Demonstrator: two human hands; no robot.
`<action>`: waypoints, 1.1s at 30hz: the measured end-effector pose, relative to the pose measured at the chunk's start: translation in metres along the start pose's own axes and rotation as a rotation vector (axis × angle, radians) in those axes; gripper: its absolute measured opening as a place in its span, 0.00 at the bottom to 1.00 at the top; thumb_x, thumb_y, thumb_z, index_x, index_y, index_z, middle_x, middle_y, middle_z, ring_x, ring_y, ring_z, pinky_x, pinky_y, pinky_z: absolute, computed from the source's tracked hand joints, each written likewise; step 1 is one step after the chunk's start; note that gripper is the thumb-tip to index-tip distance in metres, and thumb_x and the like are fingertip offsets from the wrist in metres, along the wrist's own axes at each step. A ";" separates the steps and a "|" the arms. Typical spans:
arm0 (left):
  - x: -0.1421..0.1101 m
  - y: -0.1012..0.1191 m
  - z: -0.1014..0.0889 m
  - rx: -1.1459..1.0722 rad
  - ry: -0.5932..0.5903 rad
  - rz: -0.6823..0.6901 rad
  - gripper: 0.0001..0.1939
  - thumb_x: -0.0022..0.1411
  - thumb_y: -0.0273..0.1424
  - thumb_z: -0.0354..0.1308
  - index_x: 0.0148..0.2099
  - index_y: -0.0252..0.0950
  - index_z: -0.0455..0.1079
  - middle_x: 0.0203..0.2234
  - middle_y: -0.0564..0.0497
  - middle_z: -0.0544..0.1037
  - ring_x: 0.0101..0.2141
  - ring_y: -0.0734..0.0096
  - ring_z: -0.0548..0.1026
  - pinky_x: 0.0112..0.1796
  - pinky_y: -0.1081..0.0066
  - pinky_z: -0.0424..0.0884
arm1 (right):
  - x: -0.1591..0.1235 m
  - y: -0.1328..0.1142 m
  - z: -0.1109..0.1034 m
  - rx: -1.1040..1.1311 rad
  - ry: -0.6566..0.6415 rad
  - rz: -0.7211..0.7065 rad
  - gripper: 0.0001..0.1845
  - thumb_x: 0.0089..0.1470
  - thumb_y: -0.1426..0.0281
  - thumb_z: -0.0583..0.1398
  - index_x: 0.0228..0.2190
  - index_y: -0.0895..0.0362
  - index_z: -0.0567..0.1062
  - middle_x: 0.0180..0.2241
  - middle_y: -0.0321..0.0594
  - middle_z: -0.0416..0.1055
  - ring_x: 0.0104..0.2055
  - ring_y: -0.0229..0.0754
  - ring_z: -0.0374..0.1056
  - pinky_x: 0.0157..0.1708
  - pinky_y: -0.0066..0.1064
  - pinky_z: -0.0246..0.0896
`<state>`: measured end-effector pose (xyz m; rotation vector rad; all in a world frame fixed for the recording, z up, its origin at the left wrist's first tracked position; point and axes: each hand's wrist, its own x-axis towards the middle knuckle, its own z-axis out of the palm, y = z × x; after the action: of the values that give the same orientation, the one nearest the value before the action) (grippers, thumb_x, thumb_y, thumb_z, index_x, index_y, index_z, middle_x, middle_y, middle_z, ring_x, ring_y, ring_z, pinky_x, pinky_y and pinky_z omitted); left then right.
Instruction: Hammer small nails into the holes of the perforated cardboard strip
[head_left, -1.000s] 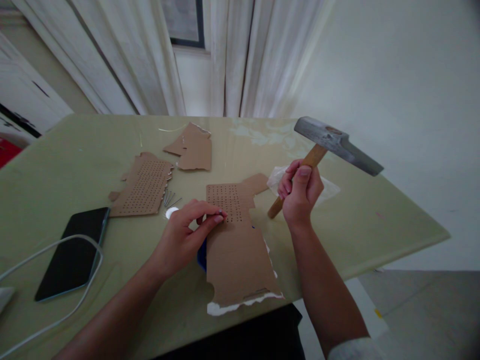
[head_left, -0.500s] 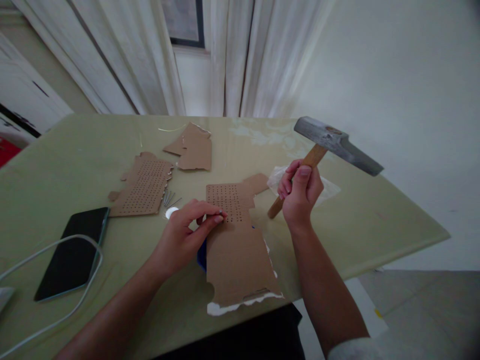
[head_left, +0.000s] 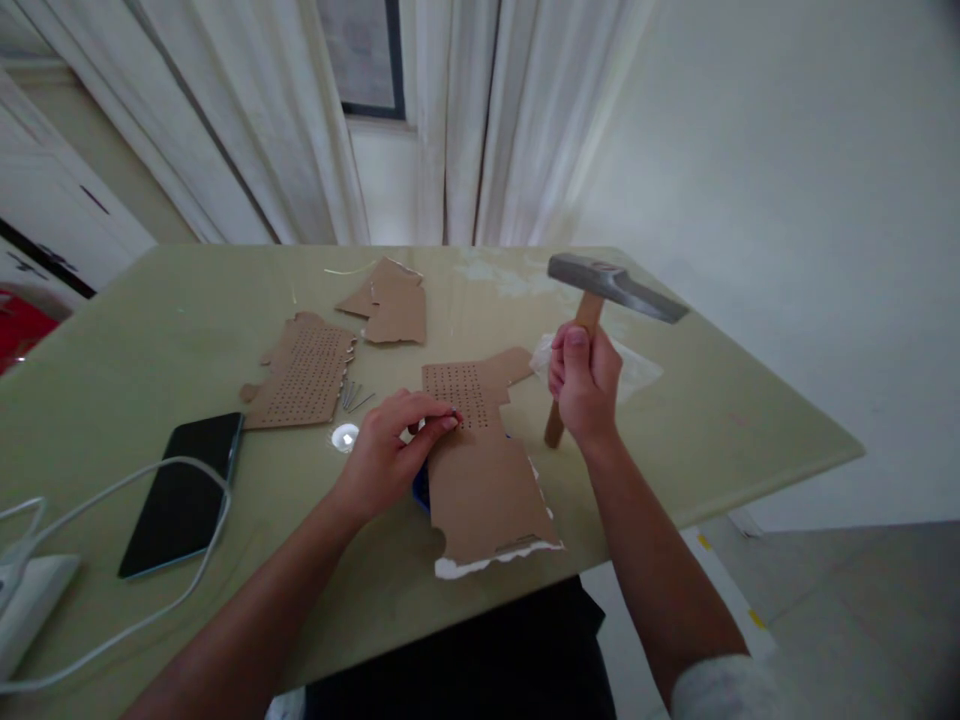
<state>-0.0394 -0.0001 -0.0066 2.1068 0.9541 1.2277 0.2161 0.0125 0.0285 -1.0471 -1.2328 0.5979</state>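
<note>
My left hand (head_left: 394,445) is closed in a pinch on a nail (head_left: 454,411), whose head just shows above the fingertips. The nail stands at the lower left part of the rows of holes in a piece of brown cardboard (head_left: 487,490). Whether its point has entered the cardboard is hidden. A dark blue object (head_left: 421,487) shows partly beneath the cardboard's left edge. My right hand (head_left: 589,385) is wrapped round the wooden handle of a hammer (head_left: 589,310), held up to the right of the cardboard with its metal head on top.
Several loose nails (head_left: 354,396) and a round, shiny white disc (head_left: 345,437) lie left of the cardboard. Beyond are a perforated cardboard piece (head_left: 304,375) and torn cardboard (head_left: 401,310). A black phone (head_left: 184,495) lies under a white cable (head_left: 214,540). Clear plastic (head_left: 637,368) lies behind my right hand.
The hammer has moved left, closer to my left hand, and its head has turned a little. My left hand keeps its pinch on the nail. The whole view has shifted slightly.
</note>
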 end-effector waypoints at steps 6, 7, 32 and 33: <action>0.002 -0.008 0.003 -0.026 -0.002 0.053 0.09 0.75 0.33 0.63 0.43 0.41 0.84 0.35 0.51 0.88 0.34 0.66 0.81 0.38 0.66 0.73 | -0.025 -0.061 -0.029 -0.290 -0.475 0.184 0.25 0.74 0.46 0.57 0.36 0.53 0.74 0.21 0.27 0.57 0.20 0.35 0.51 0.21 0.30 0.45; 0.002 -0.009 0.003 -0.029 -0.007 0.049 0.09 0.75 0.34 0.62 0.43 0.41 0.85 0.35 0.50 0.88 0.34 0.65 0.81 0.38 0.66 0.73 | -0.025 -0.073 -0.032 -0.389 -0.549 0.162 0.24 0.76 0.49 0.57 0.35 0.54 0.75 0.21 0.28 0.58 0.21 0.36 0.54 0.23 0.30 0.46; 0.005 -0.014 0.006 -0.058 -0.043 0.017 0.10 0.71 0.35 0.63 0.39 0.41 0.85 0.34 0.49 0.88 0.35 0.62 0.82 0.39 0.65 0.75 | -0.013 -0.119 -0.007 -0.826 -0.877 0.066 0.22 0.76 0.62 0.56 0.27 0.54 0.73 0.26 0.37 0.69 0.31 0.44 0.66 0.34 0.36 0.50; 0.005 -0.014 0.006 -0.059 -0.043 0.019 0.10 0.71 0.34 0.63 0.39 0.41 0.86 0.34 0.48 0.88 0.35 0.61 0.82 0.39 0.65 0.75 | -0.014 -0.118 -0.007 -0.830 -0.879 0.066 0.22 0.76 0.62 0.56 0.27 0.54 0.73 0.26 0.37 0.69 0.32 0.44 0.66 0.35 0.36 0.50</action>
<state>-0.0367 0.0126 -0.0169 2.0923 0.8697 1.2003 0.2006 -0.0531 0.1266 -1.5791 -2.3440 0.6281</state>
